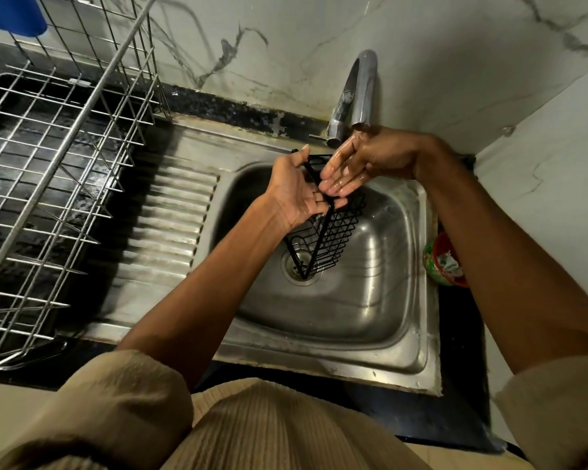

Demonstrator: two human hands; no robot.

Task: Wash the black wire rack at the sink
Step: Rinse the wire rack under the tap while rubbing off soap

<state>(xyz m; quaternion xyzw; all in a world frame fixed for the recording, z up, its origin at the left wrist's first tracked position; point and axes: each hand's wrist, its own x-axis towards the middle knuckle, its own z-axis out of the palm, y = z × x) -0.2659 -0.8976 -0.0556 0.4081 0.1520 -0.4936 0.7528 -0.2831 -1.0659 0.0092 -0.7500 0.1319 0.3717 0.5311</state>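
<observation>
Clothing: ribbed beige top [279, 432] fills the bottom edge, with rolled-up beige sleeves [116, 401] on both arms.
Left hand: the left hand [294, 191] grips the black wire rack [323, 239] by its upper frame, thumb up along the top bar and fingers curled round the rim.
Right hand: the right hand [357, 164] is wet and spread flat, fingers straight, fingertips [333, 188] resting on the rack's upper edge just beside the left hand; it holds nothing.
Rack: held tilted over the sink [401, 320], its lower corner pointing down toward the drain [299, 266] below both hands.
Tap: the chrome faucet [362, 89] rises behind the right hand, its spout just above the wrist.
Left of the left hand: ribbed steel drainboard [170, 225], and beyond it a steel wire dish rack [55, 157] on the black counter [455, 422].
Right of the right arm: a red and green container [438, 262] sits by the sink rim.
</observation>
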